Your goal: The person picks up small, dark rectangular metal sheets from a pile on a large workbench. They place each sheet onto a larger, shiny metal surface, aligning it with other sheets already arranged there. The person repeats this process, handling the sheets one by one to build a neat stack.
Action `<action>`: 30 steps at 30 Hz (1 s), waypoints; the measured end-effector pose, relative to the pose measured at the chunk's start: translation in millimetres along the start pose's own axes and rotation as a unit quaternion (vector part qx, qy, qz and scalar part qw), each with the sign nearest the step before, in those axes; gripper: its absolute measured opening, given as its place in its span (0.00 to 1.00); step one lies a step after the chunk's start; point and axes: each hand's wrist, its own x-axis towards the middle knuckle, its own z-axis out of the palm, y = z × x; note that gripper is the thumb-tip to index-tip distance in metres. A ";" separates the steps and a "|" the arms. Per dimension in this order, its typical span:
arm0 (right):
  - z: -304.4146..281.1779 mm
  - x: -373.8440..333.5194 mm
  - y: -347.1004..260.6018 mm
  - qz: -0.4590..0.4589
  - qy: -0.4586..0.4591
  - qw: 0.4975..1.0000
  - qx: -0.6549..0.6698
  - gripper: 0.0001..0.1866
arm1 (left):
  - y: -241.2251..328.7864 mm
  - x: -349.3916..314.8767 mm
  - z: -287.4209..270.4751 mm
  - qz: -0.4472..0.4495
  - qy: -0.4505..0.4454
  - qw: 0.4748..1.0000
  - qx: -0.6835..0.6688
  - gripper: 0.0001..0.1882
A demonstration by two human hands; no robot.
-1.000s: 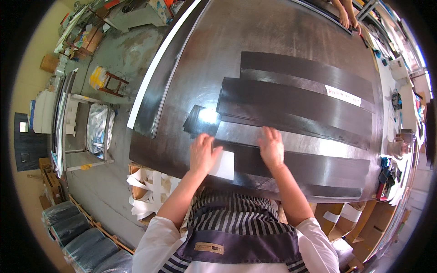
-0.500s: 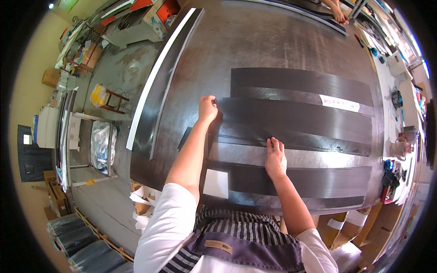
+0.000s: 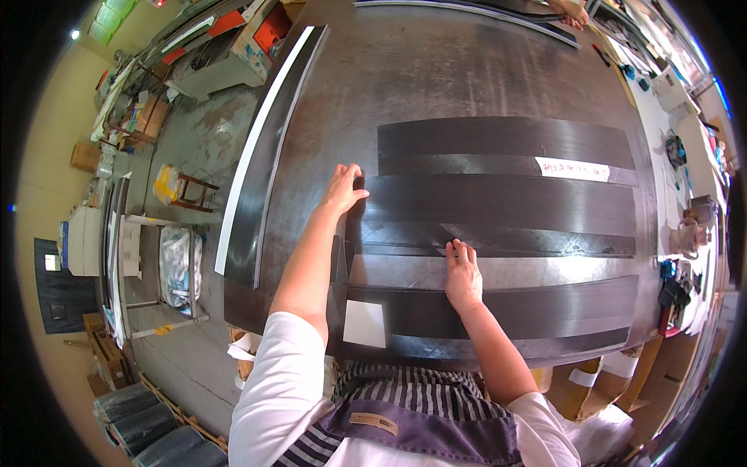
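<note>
Dark, wide flat strips lie crosswise on the dark tabletop (image 3: 334, 101). My left hand (image 3: 341, 191) is at the left end of the middle strip (image 3: 498, 199), thumb and fingers apart. Beneath it, a narrow dark piece (image 3: 352, 226) runs toward me; whether the fingers touch it is hard to tell. My right hand (image 3: 464, 280) rests its outstretched fingertips on the near edge of the middle strip, holding nothing. The far strip (image 3: 498, 136) carries a white label (image 3: 572, 169) with handwriting. Closest to me are the near strip (image 3: 529, 311) and a white rectangle (image 3: 364, 324).
A long dark panel with a white edge (image 3: 261, 148) lies along the table's left side. Another person's hand (image 3: 572, 12) is by long strips (image 3: 475, 14) at the far edge. On the left floor stand a stool (image 3: 185, 189) and a metal rack (image 3: 167, 319); cardboard boxes (image 3: 583, 389) sit at lower right.
My left hand has gone from a closed pinch at the strip's end to thumb and fingers apart. My right hand stays on the middle strip's near edge. The whole view has shifted slightly.
</note>
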 end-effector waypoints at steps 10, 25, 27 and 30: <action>-2.2 -0.3 0.6 -0.005 -0.013 1.000 -0.018 0.29 | 8.7 1.3 -8.2 0.030 -0.019 0.999 0.025 0.20; -2.7 -1.7 -1.6 0.014 -0.009 1.000 0.012 0.28 | 3.1 -40.7 -22.6 0.006 -0.031 0.966 -0.257 0.06; -5.9 -1.9 7.0 0.020 0.051 0.989 0.139 0.27 | 22.6 -46.1 -36.4 0.037 -0.042 0.948 -0.314 0.06; -10.4 -9.6 24.1 0.077 0.240 0.884 0.393 0.17 | 106.8 -82.9 -78.8 0.043 -0.036 0.950 -0.308 0.10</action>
